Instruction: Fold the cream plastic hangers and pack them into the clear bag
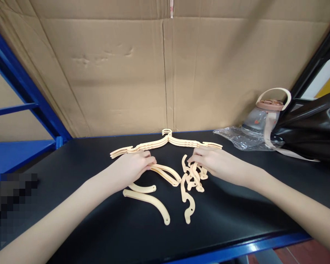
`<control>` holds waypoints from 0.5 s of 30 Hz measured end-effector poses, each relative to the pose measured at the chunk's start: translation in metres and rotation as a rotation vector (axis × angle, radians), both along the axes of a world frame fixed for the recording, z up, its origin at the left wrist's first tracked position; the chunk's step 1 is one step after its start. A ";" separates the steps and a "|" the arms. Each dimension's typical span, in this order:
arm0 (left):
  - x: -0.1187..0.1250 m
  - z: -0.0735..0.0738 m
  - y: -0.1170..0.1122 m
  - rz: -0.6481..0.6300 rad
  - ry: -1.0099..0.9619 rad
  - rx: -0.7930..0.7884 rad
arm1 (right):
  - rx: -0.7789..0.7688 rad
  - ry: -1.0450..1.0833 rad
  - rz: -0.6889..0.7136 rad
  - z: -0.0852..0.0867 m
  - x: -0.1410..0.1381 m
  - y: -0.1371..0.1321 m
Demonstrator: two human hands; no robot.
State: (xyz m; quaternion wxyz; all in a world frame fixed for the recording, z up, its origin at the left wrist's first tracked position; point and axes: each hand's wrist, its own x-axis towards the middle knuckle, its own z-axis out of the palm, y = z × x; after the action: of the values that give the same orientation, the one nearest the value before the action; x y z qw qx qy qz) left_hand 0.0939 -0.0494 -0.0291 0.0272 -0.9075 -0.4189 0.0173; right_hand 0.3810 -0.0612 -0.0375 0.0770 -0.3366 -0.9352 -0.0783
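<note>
My left hand (137, 163) is closed, its fingertips pinching the ends of cream plastic hanger arms (166, 174). Two more loose curved pieces, a longer hanger arm (151, 201) and a partly covered one (144, 189), lie nearer me. Over a small heap of hanger hooks (188, 179), my right hand (209, 161) is bent down with thumb and fingers together on a cream hook piece (195, 176). One hook (191, 207) sticks out of the heap toward me. Behind both hands rest several assembled hangers (167, 141), stacked together.
The black tabletop (99, 227) has a blue front edge (236, 253). Cardboard (112, 73) walls off the back. At right stand a clear bottle (261, 119) with a strap, crumpled plastic wrap (231, 135) and a shiny black bag (308, 128). A blue frame (27, 80) rises at left.
</note>
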 end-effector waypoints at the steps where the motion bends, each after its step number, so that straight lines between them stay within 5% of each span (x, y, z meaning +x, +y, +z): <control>1: 0.000 -0.001 0.001 -0.004 -0.010 0.000 | -0.001 -0.005 -0.004 0.000 0.000 0.001; 15: -0.007 -0.006 0.004 -0.053 -0.080 0.044 | 0.082 -0.009 -0.038 0.006 0.002 0.003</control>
State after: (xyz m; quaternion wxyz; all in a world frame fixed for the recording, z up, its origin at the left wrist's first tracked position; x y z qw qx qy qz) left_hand 0.0870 -0.0451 -0.0354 0.0308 -0.9174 -0.3957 -0.0288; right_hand 0.3831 -0.0586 -0.0320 0.0850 -0.3505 -0.9250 -0.1198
